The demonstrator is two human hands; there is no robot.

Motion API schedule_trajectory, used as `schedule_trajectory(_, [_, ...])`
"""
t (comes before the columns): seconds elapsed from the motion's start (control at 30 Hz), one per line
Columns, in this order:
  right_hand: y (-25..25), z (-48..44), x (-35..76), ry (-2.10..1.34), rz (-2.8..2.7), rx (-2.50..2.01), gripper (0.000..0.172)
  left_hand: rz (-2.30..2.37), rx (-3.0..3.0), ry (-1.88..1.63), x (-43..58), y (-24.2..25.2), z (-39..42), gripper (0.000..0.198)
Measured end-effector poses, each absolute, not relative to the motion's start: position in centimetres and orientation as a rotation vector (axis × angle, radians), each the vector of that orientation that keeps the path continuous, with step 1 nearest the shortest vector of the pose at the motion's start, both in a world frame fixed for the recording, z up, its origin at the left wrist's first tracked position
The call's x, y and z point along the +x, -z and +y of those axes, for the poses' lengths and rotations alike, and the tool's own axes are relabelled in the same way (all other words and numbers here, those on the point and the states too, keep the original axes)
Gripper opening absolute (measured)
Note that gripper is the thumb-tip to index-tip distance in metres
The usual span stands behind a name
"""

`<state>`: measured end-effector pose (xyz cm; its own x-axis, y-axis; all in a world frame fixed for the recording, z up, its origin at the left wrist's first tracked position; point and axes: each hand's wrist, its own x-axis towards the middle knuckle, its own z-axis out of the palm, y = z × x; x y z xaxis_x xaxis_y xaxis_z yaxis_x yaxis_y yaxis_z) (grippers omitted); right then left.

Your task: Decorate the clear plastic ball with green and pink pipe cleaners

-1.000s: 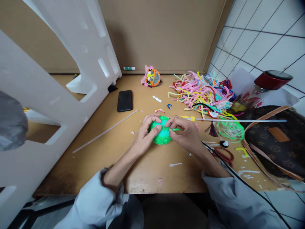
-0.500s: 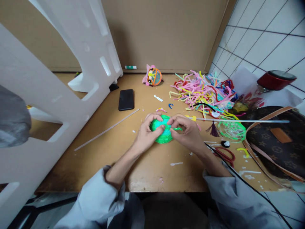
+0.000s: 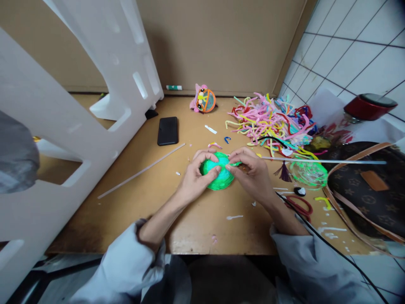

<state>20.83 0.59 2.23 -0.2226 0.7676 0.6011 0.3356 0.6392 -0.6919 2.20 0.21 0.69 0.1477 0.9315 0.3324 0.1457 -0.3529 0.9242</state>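
A ball is held at the middle of the desk, between the left hand and the right hand. A phone is laid behind it to the left, and a toy is set further back, near the wall. A pile of pipe cleaners is spread behind it to the right, with a bag at the right edge. A foam panel is stood along the left side.

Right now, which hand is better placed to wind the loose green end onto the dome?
Probably right: the right hand pinches the loose green end beside the green dome, while the left hand cups the dome.
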Motion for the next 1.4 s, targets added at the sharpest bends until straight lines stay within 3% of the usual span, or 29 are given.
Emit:
schedule_trajectory(0.8, [-2.6, 0.4, 20.6, -0.353, -1.964, -0.871, 0.017, 0.977, 1.654, -1.245, 2.1, -0.9, 0.1, 0.032])
schedule_trajectory(1.17, [-2.8, -0.1, 20.8, -0.191, -2.168, -0.921, 0.024, 0.992, 1.661, -1.241, 2.0, -0.9, 0.0, 0.028])
schedule_trajectory(1.4, [-3.2, -0.8, 20.3, -0.199, -2.199, -0.932, 0.020, 0.996, 1.667, -1.261, 2.1, -1.0, 0.1, 0.029])
